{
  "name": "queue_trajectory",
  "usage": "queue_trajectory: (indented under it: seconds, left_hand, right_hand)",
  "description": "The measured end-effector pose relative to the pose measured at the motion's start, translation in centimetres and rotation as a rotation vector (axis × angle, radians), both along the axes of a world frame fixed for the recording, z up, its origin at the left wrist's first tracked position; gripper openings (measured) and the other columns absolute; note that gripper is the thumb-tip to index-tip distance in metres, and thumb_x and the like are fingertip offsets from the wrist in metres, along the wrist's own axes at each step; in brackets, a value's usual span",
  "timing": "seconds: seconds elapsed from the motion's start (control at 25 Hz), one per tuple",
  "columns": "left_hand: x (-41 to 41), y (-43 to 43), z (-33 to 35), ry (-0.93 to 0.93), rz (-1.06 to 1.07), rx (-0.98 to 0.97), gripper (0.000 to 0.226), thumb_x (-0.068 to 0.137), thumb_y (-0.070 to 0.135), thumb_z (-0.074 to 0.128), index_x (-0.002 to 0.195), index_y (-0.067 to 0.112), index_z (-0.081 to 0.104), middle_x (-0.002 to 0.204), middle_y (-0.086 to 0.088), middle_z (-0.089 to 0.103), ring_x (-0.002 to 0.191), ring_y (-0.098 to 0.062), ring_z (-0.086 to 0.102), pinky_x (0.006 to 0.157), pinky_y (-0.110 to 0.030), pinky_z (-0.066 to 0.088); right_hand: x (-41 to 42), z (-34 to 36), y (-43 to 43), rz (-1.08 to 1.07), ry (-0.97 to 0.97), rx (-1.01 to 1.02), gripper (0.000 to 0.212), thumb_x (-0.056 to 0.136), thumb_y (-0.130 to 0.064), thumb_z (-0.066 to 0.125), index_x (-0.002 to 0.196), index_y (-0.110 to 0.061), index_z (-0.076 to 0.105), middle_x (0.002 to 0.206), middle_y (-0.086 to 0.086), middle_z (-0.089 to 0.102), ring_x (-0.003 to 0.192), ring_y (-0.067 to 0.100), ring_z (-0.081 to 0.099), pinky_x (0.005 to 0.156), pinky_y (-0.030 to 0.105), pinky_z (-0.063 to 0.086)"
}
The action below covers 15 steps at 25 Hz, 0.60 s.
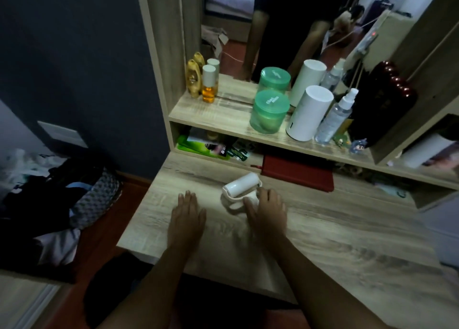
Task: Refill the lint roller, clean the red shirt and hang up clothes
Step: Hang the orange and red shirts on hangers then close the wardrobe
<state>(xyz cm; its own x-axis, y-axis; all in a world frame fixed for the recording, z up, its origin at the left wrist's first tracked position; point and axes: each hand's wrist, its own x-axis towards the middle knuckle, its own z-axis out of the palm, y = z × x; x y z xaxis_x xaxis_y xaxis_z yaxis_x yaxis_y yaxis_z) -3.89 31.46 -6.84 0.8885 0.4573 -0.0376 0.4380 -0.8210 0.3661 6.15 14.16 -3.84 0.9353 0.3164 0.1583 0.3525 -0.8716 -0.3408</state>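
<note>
The lint roller point(242, 187) lay on the wooden counter point(323, 229), near its back edge and just in front of a dark red notebook point(298, 173). Its white roll ran with the long axis slanting from near left to far right, one flat end facing the left front. The handle curved out from the roll toward the person and disappeared under the right hand point(267, 210).

The right hand rested on that handle with its fingers loosely curled over it, thumb side against the white plastic; whether it was gripping or only touching could not be told. The left hand point(188, 214) lay flat on the counter just left of the roller, palm down, fingers straight and close together, holding nothing and clear of the roller.

On the shelf point(223, 115) above stood a green-lidded jar point(269, 112), a white cylinder point(309, 112) and a clear spray bottle point(336, 117)
</note>
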Motion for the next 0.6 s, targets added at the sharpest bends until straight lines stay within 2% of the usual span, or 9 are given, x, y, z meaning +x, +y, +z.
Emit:
queue_trajectory:
  seconds: [0.12, 0.24, 0.32, 0.44, 0.6]
  left_hand:
    - [-1.6, 2.6, 5.9, -0.131, 0.054, 0.013, 0.089, 0.078, 0.053, -0.004, 0.145, 0.003, 0.026, 0.154, -0.016, 0.024, 0.144, -0.027, 0.017, 0.115, -0.035, 0.018]
    - [-3.9, 7.1, 13.3, -0.248, 0.106, 0.109, 0.076, 0.088, 0.050, 0.009, 0.145, 0.003, 0.028, 0.153, -0.014, 0.026, 0.144, -0.025, 0.017, 0.116, -0.031, 0.014]
    - [-7.0, 10.9, 19.3, -0.366, 0.180, 0.196, 0.068, 0.092, 0.045, 0.020, 0.142, 0.001, 0.034, 0.151, -0.016, 0.031, 0.143, -0.028, 0.023, 0.114, -0.032, 0.014]
    - [-14.0, 16.7, 27.6, -0.530, 0.300, 0.383, 0.062, 0.092, 0.039, 0.028, 0.134, -0.003, 0.045, 0.141, -0.021, 0.045, 0.134, -0.034, 0.038, 0.110, -0.036, 0.020]
    - [-25.8, 22.7, 36.0, -0.613, 0.401, 0.673, 0.052, 0.092, 0.031, 0.036, 0.124, -0.006, 0.055, 0.129, -0.022, 0.057, 0.123, -0.035, 0.052, 0.102, -0.045, 0.038]
  right_hand:
    - [-1.2, 4.6, 2.7, 0.202, -0.011, 0.216, 0.051, 0.086, -0.050, 0.033, 0.110, -0.013, 0.059, 0.104, 0.007, 0.059, 0.096, 0.026, 0.054, 0.081, 0.035, 0.040]
    - [-2.7, 9.9, 8.3, 0.424, -0.104, 0.300, 0.043, 0.089, -0.044, 0.033, 0.104, -0.013, 0.058, 0.100, 0.009, 0.057, 0.095, 0.027, 0.053, 0.082, 0.035, 0.039]
    - [-4.8, 15.0, 14.0, 0.562, -0.170, 0.371, 0.042, 0.091, -0.043, 0.032, 0.107, -0.014, 0.058, 0.102, 0.009, 0.056, 0.096, 0.026, 0.052, 0.083, 0.034, 0.038]
    - [-10.7, 23.3, 23.2, 0.811, -0.224, 0.496, 0.042, 0.092, -0.042, 0.032, 0.111, -0.015, 0.057, 0.106, 0.007, 0.054, 0.098, 0.022, 0.052, 0.086, 0.036, 0.043]
    - [-21.4, 31.4, 32.5, 1.069, -0.293, 0.681, 0.043, 0.091, -0.043, 0.031, 0.110, -0.015, 0.057, 0.106, 0.004, 0.051, 0.095, 0.016, 0.048, 0.083, 0.030, 0.039]
